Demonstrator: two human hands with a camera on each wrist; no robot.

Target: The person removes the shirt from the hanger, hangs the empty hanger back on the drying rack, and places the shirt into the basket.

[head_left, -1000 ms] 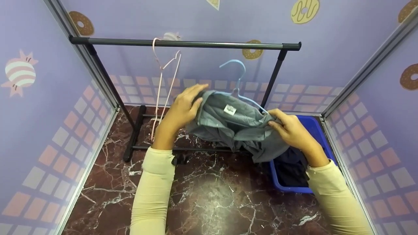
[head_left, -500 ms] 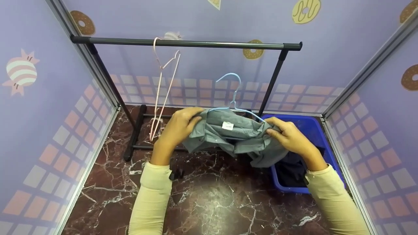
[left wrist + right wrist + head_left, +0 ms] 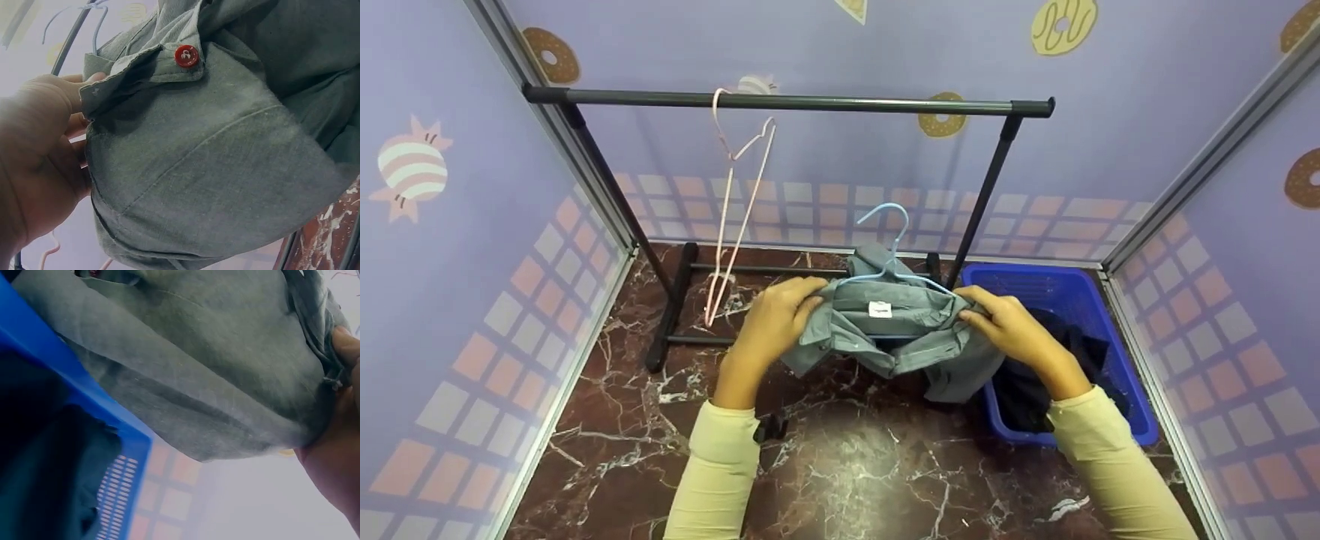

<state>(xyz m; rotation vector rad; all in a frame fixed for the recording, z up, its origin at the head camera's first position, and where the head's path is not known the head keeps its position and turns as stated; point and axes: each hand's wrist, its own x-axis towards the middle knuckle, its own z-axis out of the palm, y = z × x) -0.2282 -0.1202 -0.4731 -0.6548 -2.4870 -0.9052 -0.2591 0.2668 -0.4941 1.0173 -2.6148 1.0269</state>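
Note:
A grey-green collared shirt (image 3: 900,360) hangs between my two hands, with a white label at the inside of its neck. My left hand (image 3: 772,322) pinches the shirt at its left shoulder, thumb in front. On the other side my right hand (image 3: 1009,326) pinches the right shoulder the same way. A light blue hanger (image 3: 891,251) sits inside the neck opening, its hook standing up free below the rail. In the left wrist view a red button (image 3: 187,56) shows on the shirt's collar. The hanger's lower part is mostly hidden by cloth.
A black clothes rack (image 3: 810,100) stands across the back, with a pink hanger (image 3: 727,217) hooked on its rail at the left. A blue basket (image 3: 1035,281) holding dark clothes (image 3: 1027,397) stands at the right on the dark red marbled floor (image 3: 840,480).
Both hands have lowered the shirt and hanger, bringing them away from the rail. More of the shirt's back now shows behind the hanger, and the neck opening is spread flatter.

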